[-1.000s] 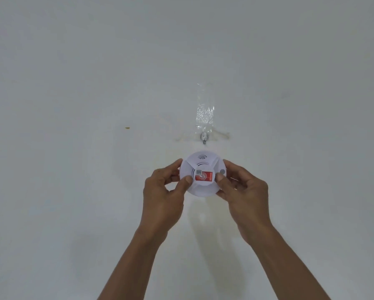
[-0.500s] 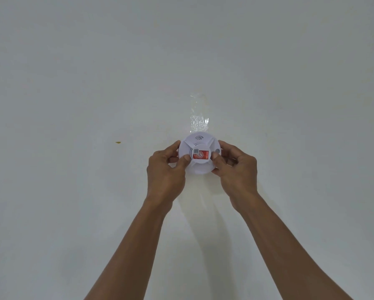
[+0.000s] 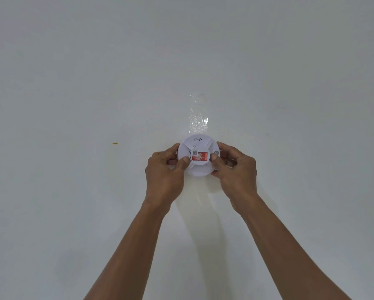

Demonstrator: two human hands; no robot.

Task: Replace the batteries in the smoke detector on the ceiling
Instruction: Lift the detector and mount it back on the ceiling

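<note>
A round white smoke detector (image 3: 198,169) with a red label (image 3: 199,156) on its face is pressed up against the white ceiling (image 3: 73,83). My left hand (image 3: 164,176) grips its left rim, thumb on the face. My right hand (image 3: 236,172) grips its right rim, thumb beside the label. A small grey button (image 3: 216,152) shows on the detector's right side. The ceiling hook seen earlier is hidden behind the detector.
A crinkled strip of clear tape (image 3: 198,118) sticks to the ceiling just above the detector. A small yellow-brown speck (image 3: 114,143) marks the ceiling to the left. Both forearms reach up from the bottom edge.
Both hands have carried the detector upward and against the ceiling, covering the metal hook that showed below the tape a second ago.
</note>
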